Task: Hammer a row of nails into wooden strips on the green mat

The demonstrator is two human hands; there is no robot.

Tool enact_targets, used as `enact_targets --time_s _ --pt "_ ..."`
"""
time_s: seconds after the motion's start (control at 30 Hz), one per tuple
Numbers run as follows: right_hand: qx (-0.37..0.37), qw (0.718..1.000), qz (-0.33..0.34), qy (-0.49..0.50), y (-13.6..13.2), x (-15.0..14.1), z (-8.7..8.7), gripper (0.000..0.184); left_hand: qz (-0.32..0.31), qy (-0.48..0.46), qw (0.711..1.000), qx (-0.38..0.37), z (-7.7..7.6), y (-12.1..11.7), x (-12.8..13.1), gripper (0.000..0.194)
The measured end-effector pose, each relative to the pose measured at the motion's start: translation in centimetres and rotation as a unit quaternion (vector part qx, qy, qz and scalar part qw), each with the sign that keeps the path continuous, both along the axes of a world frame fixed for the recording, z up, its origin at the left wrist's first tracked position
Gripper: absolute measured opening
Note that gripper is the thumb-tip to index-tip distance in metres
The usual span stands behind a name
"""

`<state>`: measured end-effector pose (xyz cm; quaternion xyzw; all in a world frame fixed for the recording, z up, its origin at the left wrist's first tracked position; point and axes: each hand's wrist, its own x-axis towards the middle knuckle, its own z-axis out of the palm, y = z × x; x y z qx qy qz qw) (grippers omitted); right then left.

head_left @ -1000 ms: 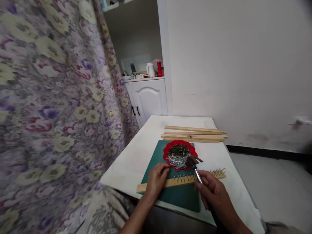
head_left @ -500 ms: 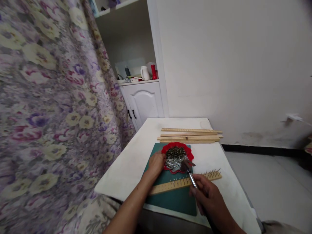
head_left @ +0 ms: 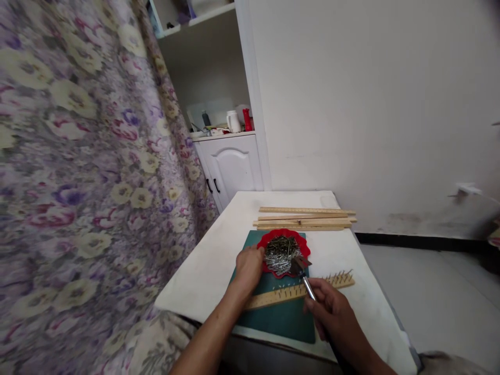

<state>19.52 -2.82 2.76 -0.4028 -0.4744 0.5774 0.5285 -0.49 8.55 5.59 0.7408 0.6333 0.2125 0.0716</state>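
Left hand (head_left: 250,264) shifted from over wooden strip (head_left: 269,298) to left rim of red bowl (head_left: 303,245); fingertips hidden, grip cannot be told. Strip's left part now crossed by forearm (head_left: 219,320) instead; loose nails (head_left: 282,259) in bowl brought within fingers' reach. Bowl set on green mat (head_left: 279,324), just beyond strip. Hammer (head_left: 308,287) gripped by right hand (head_left: 334,307), head seen against bowl's right edge, contact unclear. Strip's right end laid past mat, over surface (head_left: 203,271), studded with standing nails (head_left: 339,278).
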Motion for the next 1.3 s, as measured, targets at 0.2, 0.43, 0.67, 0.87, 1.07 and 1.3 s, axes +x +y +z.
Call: enact_targets --time_s 0.2,0.43,0.67,0.87,1.07,1.3 --pt "0.002 0.999 -0.035 0.038 0.6 -0.4 -0.6 0.037 -0.114 -0.047 0.992 0.015 0.8 -5.4 0.1 0.017" --pt "0.004 0.997 -0.058 0.049 0.7 -0.3 -0.8 0.034 -0.206 -0.133 0.969 -0.023 -0.3 -9.4 2.4 0.015" --pt "-0.004 0.995 -0.054 0.083 0.8 -0.4 -0.8 0.035 -0.189 -0.221 0.956 -0.031 -1.3 -10.0 2.7 0.014" --pt "-0.023 0.994 -0.033 0.102 1.2 0.1 -1.2 0.037 -0.08 -0.501 0.853 -0.118 -3.7 -10.4 4.1 0.02" --pt "-0.032 0.994 -0.015 0.101 1.0 -0.4 -1.7 0.04 -0.049 -0.543 0.831 -0.114 -4.4 -10.6 4.9 0.023" --pt "-0.032 0.996 -0.006 0.085 0.3 -1.3 -1.6 0.039 -0.082 -0.591 0.796 -0.099 -4.4 -11.0 4.9 0.013"
